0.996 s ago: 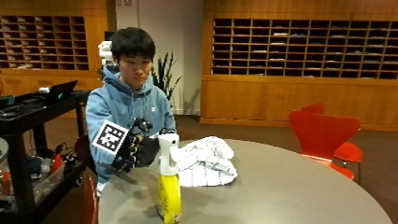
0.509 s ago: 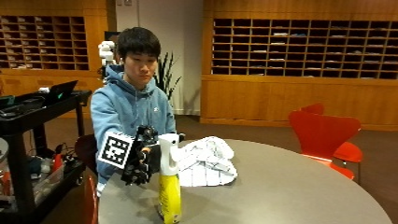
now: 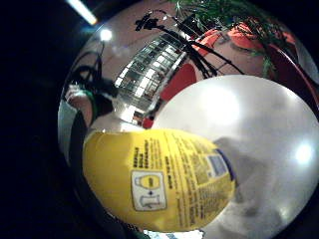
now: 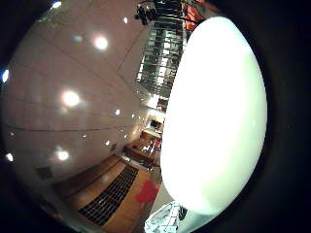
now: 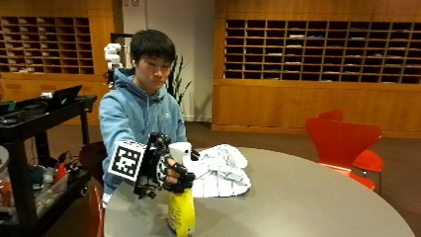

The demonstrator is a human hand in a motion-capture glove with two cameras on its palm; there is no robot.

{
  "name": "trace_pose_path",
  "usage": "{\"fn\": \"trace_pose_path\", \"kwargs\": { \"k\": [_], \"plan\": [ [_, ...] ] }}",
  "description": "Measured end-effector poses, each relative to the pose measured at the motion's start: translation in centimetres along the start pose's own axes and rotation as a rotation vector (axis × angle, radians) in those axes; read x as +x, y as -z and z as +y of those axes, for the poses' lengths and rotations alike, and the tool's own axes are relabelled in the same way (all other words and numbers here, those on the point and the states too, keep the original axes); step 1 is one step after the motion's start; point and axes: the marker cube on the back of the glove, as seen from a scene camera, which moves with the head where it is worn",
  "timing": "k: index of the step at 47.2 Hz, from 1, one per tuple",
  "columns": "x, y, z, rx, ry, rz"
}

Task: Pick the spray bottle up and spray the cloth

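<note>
The grip (image 5: 172, 174), apart from the neck a second ago, is now curled around the yellow spray bottle (image 5: 181, 210) standing on the round grey table (image 5: 309, 197). The striped cloth (image 5: 220, 170) lies just beyond it. Wooden pigeonholes (image 5: 315, 52) line the back wall.

One spray bottle (image 5: 181, 210) — one cloth (image 5: 220, 170) — two red chairs (image 5: 345, 145).

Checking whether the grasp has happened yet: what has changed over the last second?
The gloved right hand moved down and closed round the neck of the spray bottle, which it now grips. The bottle stands where it did on the table, and the cloth lies unmoved behind it.
</note>
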Motion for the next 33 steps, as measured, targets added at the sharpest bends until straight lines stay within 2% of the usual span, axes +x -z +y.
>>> {"fn": "trace_pose_path", "kwargs": {
  "k": [17, 22, 27, 33],
  "plan": [
    [-0.3, -1.9, -1.6, -0.128, 0.074, 0.021],
    [-0.8, -2.9, -2.0, -0.212, 0.135, 0.031],
    [-1.4, -3.0, -1.0, -0.417, 0.193, 0.056],
    [-3.8, -4.4, 0.0, -0.539, 0.224, 0.1]
  ]
}}
